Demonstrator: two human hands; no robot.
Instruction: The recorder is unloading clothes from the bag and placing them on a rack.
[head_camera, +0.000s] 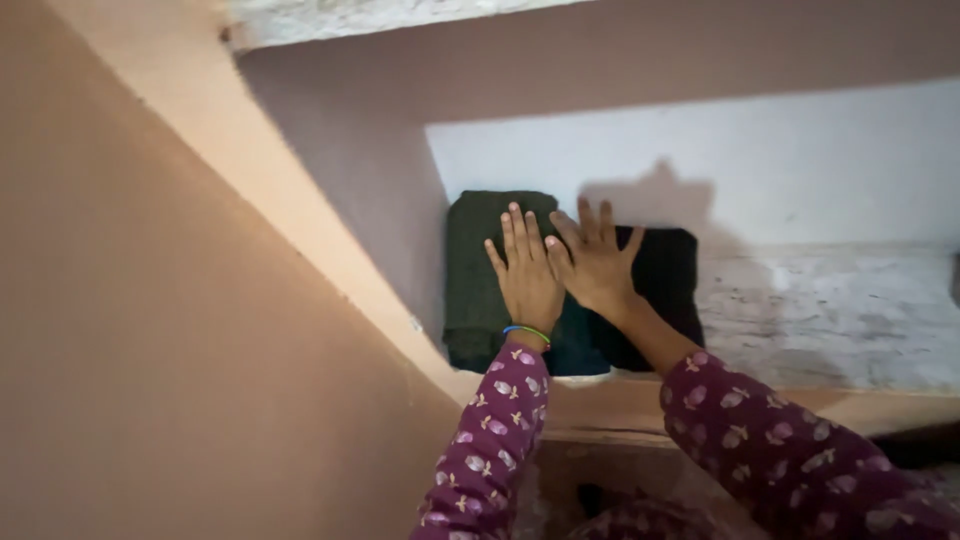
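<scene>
Hands lie flat, fingers spread, gripping nothing: left hand (527, 280) on the green folded cloth (480, 290), right hand (592, 265) on the black cloth (672, 285). Both cloths sit at the shelf's (830, 320) left corner, directly under the palms.

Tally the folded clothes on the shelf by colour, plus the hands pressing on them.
Dark green folded cloth: 1
Black folded cloth: 1
Dark teal folded cloth, showing between the wrists: 1
Hands flat on the stack, left hand and right hand: 2
Total: 3 cloths, 2 hands
</scene>
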